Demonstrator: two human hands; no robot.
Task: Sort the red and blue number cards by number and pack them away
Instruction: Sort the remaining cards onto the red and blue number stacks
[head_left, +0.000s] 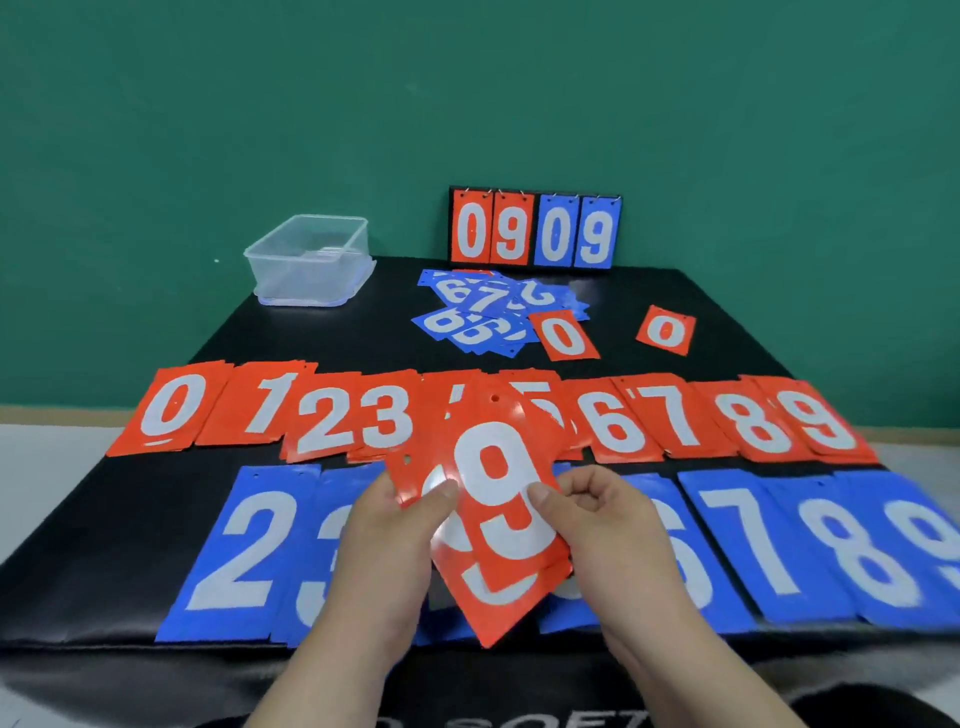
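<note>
Both hands hold a fanned stack of red number cards (498, 514) above the table's front middle, its top card showing a 9. My left hand (395, 530) grips the stack's left side, and my right hand (608, 525) pinches its right edge. Behind the stack runs a row of red card piles (332, 421) from 0 to 9. A row of blue card piles (753, 540) lies nearer me, showing 2, 3, 6, 7, 8, 9; its middle is hidden by my hands. A loose heap of blue cards (483, 312) lies farther back, with two red 0 cards (566, 335) beside it.
A clear plastic box (311, 260) stands at the back left corner of the black table mat (322, 332). A flip scoreboard (535, 228) reading 09 09 leans against the green wall at the back.
</note>
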